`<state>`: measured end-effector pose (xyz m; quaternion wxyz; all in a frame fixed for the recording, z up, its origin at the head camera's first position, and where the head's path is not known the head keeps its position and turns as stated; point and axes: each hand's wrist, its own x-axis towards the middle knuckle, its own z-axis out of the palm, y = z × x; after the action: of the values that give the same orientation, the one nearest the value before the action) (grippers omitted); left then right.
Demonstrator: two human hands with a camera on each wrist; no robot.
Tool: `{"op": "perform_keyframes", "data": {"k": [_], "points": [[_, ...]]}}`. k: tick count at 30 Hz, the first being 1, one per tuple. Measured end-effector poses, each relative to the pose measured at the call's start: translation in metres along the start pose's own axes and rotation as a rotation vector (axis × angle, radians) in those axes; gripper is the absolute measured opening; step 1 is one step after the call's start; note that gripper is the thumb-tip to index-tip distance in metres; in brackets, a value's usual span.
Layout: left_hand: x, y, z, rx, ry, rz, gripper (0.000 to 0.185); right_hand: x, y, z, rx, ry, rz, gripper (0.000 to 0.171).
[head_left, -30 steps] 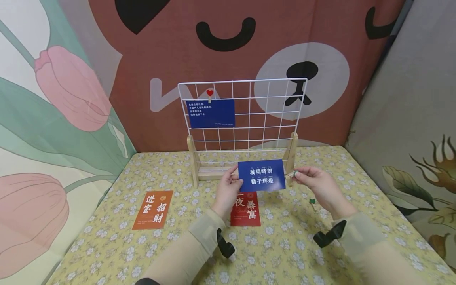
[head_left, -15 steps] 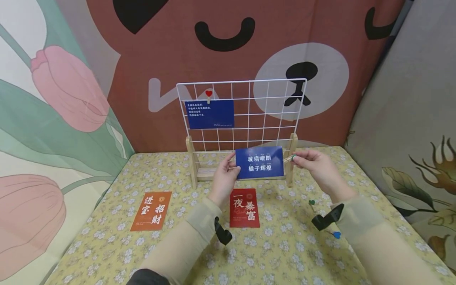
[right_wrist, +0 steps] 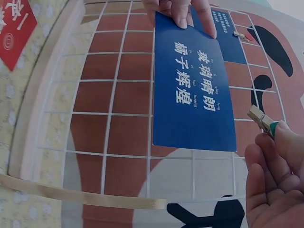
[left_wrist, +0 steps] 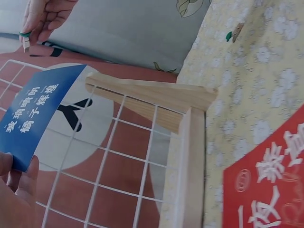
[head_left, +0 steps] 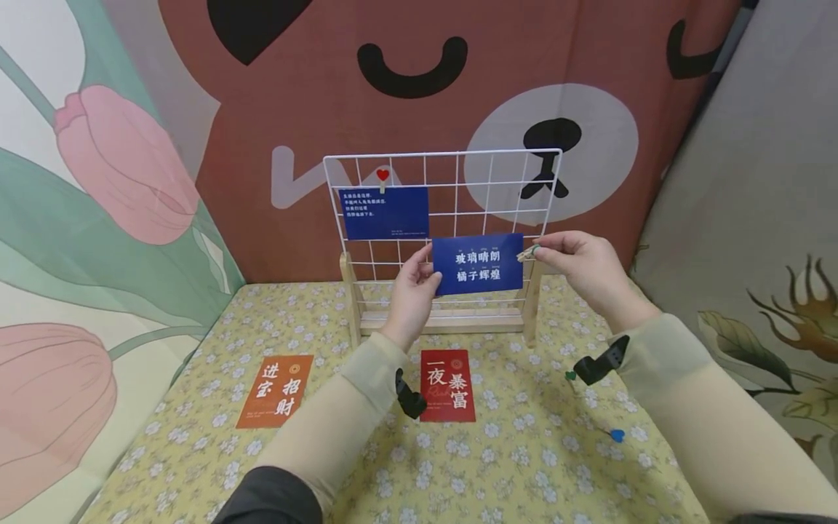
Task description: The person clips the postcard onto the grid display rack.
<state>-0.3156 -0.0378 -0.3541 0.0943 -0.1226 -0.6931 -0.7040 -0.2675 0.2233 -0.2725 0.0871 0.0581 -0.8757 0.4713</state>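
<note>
Blue card with large white lettering [head_left: 478,263]: held up in front of the white wire grid [head_left: 458,153], right of and a little lower than the hung card [head_left: 385,215].
Left hand [head_left: 412,298]: grip closed, thumb and fingers pinching the left edge of the large-lettered card.
Right hand [head_left: 583,269]: grip closed, pinching a wooden clip with a green end [head_left: 528,252]; near the card's right edge, apart from it.
Hung card: fixed to the grid's upper left by a red heart clip [head_left: 382,176].
Wooden stand [head_left: 471,321]: under the grid, at the far side of the table [head_left: 497,466].
Orange card [head_left: 275,393]: flat, left on the table.
Red card [head_left: 448,386]: flat, nearer than the stand.
Spare clips: green one [head_left: 570,376] and blue heart one [head_left: 617,435], lying at right.
</note>
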Motion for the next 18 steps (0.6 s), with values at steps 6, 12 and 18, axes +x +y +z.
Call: {"op": "perform_keyframes", "data": {"k": [6, 12, 18], "points": [[0.01, 0.014, 0.003, 0.027, 0.019, 0.018, 0.05, 0.011, -0.014, -0.005, -0.006, 0.026, -0.028, 0.046], [0.02, 0.025, 0.004, 0.066, 0.019, 0.051, 0.049, 0.02, -0.024, -0.01, -0.048, 0.062, -0.061, 0.043], [0.028, 0.037, 0.009, 0.076, 0.003, 0.077, 0.049, 0.028, -0.031, -0.014, -0.081, 0.092, -0.097, 0.041]]}}
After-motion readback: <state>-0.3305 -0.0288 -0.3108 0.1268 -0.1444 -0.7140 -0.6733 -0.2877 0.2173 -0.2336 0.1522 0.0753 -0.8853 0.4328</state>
